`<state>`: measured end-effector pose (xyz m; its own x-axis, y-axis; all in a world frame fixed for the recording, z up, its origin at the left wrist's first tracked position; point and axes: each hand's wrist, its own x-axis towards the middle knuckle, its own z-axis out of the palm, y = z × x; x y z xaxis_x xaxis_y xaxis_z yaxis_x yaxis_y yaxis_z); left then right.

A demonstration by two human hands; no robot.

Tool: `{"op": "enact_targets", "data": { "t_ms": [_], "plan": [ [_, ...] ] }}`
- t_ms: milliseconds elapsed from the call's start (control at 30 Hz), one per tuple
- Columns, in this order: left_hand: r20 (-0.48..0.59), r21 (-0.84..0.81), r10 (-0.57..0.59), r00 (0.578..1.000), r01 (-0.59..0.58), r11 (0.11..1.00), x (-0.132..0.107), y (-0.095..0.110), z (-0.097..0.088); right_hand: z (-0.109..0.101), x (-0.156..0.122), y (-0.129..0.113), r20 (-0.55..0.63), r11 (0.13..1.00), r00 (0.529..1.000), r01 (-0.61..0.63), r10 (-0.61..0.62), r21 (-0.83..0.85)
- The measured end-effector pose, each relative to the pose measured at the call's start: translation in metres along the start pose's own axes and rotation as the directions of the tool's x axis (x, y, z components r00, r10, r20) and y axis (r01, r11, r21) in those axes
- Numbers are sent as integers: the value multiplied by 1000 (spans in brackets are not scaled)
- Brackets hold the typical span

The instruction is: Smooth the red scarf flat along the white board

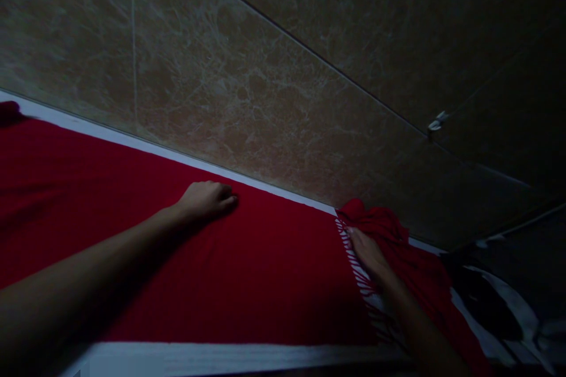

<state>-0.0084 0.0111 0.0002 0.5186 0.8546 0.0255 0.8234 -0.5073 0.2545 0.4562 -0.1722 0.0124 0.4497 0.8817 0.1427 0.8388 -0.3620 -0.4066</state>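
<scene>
A long red woven scarf with a fringed end (247, 271) is lying spread flat along a white-covered surface (230, 358), probably a tabletop, reaching from its left end almost to the right end and running close beside the far edge. The cloth is looking soft, light and limp, the sort that would sag and crease wherever it is lifted; I judge it is best taken at a corner or along the fringed hem, where a pinch gathers little bulk and the tassels (354, 259) do not tangle.

The left hand (207, 200) is resting knuckles-up on the scarf near the far edge, its fingers curled under and pressing on the fabric rather than gripping it. The right hand (369, 254) is lying on the fringed hem near the right end, fingers stretched forward and fairly flat against the tassels, beside a bunched red heap of the same cloth (384, 227); whether it is pinching anything I cannot tell in this dim light.

Beyond the far edge a brown marbled tile wall (274, 88) is rising. At the right end a black and white patterned cloth (490, 300) is lying crumpled.
</scene>
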Motion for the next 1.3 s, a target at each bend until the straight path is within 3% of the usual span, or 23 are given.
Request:
{"op": "enact_targets", "data": {
  "t_ms": [100, 333, 500, 600, 767, 933, 1133, 1300],
  "plan": [
    [4, 0, 0, 1000, 0, 1000, 0, 0, 0, 4, 6, 0, -30, 999, 999, -43, 43, -4],
    [9, 11, -16, 1000, 16, 1000, 1, 2, -1, 22, 26, -11, 31, 997, 999, 25, -28, 68],
    [1, -8, -14, 1000, 14, 1000, 1, 1, 0, 6, 38, 0, -9, 993, 993, -116, 116, 20],
    [-10, -16, -14, 1000, 14, 1000, 1, 0, 1, -2, 42, -1, 0, 995, 996, -90, 90, 30],
    [-7, -27, -23, 1000, 23, 999, 0, 1, 1, 7, 46, -13, 44, 998, 999, 4, -7, 67],
    [-6, -6, -17, 1000, 17, 1000, -1, 2, 0, 4, 58, -10, 6, 997, 997, -72, 72, 18],
    [-5, -27, -15, 1000, 15, 1000, -2, 2, -1, 15, 75, -23, 27, 997, 999, -27, 25, 71],
    [-7, -19, -1, 1000, 1, 1000, -5, 3, -3, 14, 78, -24, 4, 992, 995, -101, 101, 78]
  ]
}}
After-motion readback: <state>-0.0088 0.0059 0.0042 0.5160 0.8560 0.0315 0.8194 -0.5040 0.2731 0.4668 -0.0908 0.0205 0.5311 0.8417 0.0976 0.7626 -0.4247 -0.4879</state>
